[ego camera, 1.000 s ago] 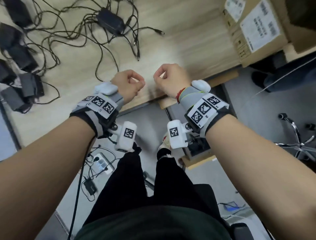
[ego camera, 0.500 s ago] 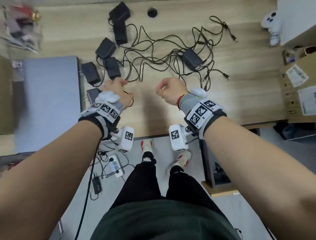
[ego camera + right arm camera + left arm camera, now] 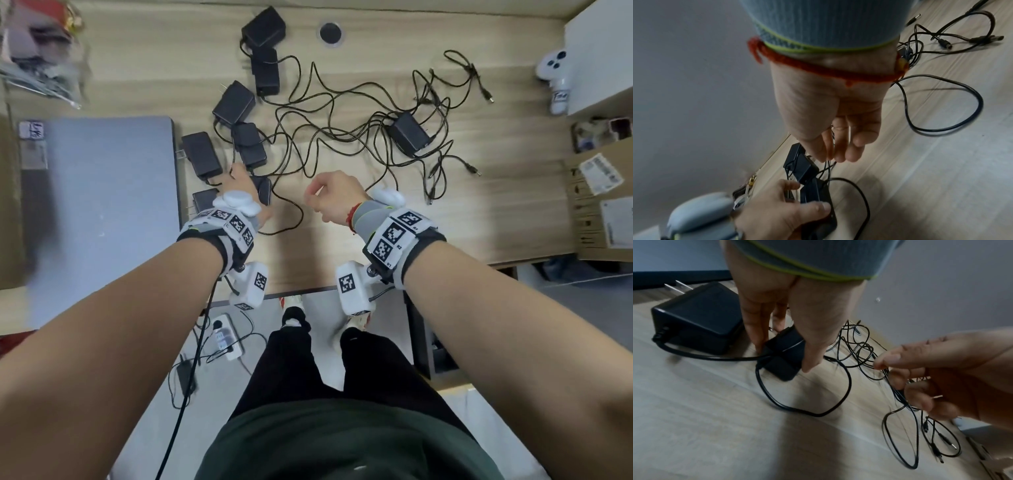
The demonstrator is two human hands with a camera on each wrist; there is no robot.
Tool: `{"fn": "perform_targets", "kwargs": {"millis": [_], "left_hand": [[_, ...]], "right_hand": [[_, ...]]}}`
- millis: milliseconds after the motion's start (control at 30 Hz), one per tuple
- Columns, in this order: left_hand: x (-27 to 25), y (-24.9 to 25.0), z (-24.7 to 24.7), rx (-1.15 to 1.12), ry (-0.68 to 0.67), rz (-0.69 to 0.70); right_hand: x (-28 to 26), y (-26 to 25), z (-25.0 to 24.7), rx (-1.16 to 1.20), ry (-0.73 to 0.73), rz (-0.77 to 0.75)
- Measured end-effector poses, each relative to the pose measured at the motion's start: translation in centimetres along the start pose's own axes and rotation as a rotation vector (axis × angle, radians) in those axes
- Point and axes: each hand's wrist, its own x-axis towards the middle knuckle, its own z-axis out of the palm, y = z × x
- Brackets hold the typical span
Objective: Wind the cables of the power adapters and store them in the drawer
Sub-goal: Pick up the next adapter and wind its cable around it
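Several black power adapters [image 3: 234, 102] lie on the wooden desk [image 3: 496, 222] with their thin black cables [image 3: 342, 137] tangled across the middle. My left hand [image 3: 245, 186] grips one small adapter [image 3: 786, 369] between thumb and fingers, near the desk's left side; its cable loops on the wood [image 3: 818, 413]. A bigger adapter [image 3: 694, 318] with bare prongs lies just beside it. My right hand [image 3: 325, 195] hovers over the cables with its fingers [image 3: 838, 154] hanging loosely, and I see nothing in it. No drawer is in view.
A closed grey laptop [image 3: 102, 205] lies left of the adapters. Cardboard boxes [image 3: 599, 205] and a white box [image 3: 599, 51] stand at the right, with a white controller [image 3: 556, 68] by them. A power strip [image 3: 226, 337] lies on the floor below the desk's front edge.
My view has swung left from the desk's right end onto the adapters. Both hands have moved forward over the desk, and the left hand has taken hold of a small adapter.
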Motion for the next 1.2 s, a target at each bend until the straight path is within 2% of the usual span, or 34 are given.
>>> {"fn": "perform_targets", "kwargs": {"millis": [133,300,433,500,567,633,700,800,933,1000,1200], "left_hand": [[0.1,0.3,0.4,0.006,-0.061,0.062],[0.7,0.2,2.1,-0.082,-0.134,0.126],[0.9,-0.1,2.5,-0.193,-0.16,0.095],[1.1,-0.2,2.4,-0.256,-0.189,0.087],[1.1,-0.3,2.4,-0.235,-0.185,0.081],[0.5,0.2,1.9,-0.145,-0.148,0.083],[-0.2,0.7,1.0,-0.078,-0.061,0.094],[-1.9,3.3,-0.7,-0.038,0.018,0.184],[-4.4,7.5,-3.8,-0.139,0.039,0.439],[-6.4,10.8,-5.8,-0.25,0.037,0.559],[-9.5,17.8,-10.5,-0.341,0.124,0.669]], "right_hand": [[0.1,0.3,1.5,-0.014,-0.043,-0.01],[1.0,0.7,3.3,-0.188,-0.037,-0.074],[1.4,0.8,4.0,-0.231,-0.005,-0.02],[1.5,0.9,4.3,-0.361,0.021,-0.013],[1.5,1.2,4.1,-0.498,0.041,0.001],[1.3,2.0,3.2,-0.53,0.023,0.047],[1.3,2.7,2.2,-0.469,-0.018,0.058],[-0.1,4.0,-1.2,-0.137,-0.121,0.051],[-2.7,4.4,-7.4,0.322,-0.15,0.005],[-4.4,4.2,-11.3,0.424,-0.097,-0.053],[-7.8,2.3,-18.4,0.539,-0.003,-0.154]]}}
